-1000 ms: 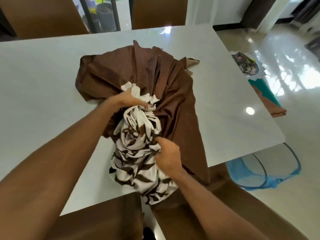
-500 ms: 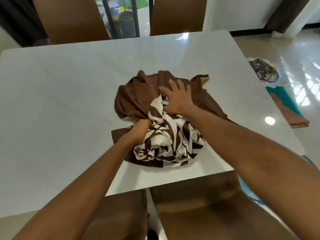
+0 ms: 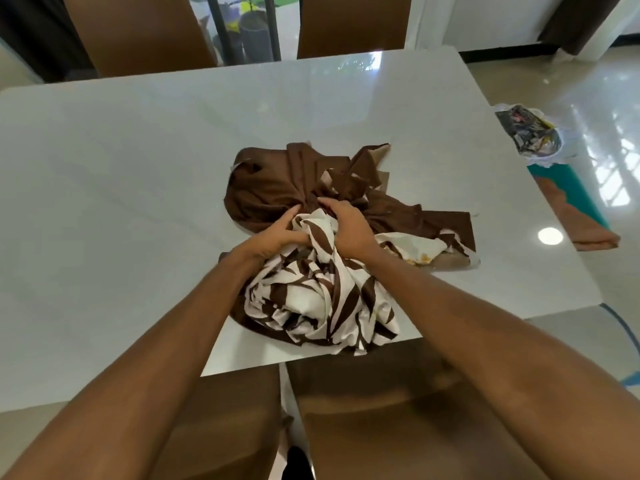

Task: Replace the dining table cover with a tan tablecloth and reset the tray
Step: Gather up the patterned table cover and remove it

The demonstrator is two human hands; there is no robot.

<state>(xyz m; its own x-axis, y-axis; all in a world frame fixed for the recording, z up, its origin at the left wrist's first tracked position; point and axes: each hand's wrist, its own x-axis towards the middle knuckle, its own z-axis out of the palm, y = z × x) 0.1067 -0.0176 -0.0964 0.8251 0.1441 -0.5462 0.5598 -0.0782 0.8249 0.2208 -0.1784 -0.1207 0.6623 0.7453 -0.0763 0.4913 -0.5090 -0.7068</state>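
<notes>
Head view: left grip [image 3: 277, 239] and right grip [image 3: 349, 228] clutch the bunched brown-and-white cover [image 3: 311, 299] on the desk [image 3: 138, 202]; folded tan cloth [image 3: 588, 233], perhaps the replacement, waits unlaid.

brown cover [image 3: 273, 188] with white-striped underside, bunched in a heap on white table [image 3: 121, 188]

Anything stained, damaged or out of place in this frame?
Yes. The bunched brown-and-white cover on the table shows yellow-orange stains on a white flap at its right end. Nothing looks torn or spilled.
</notes>
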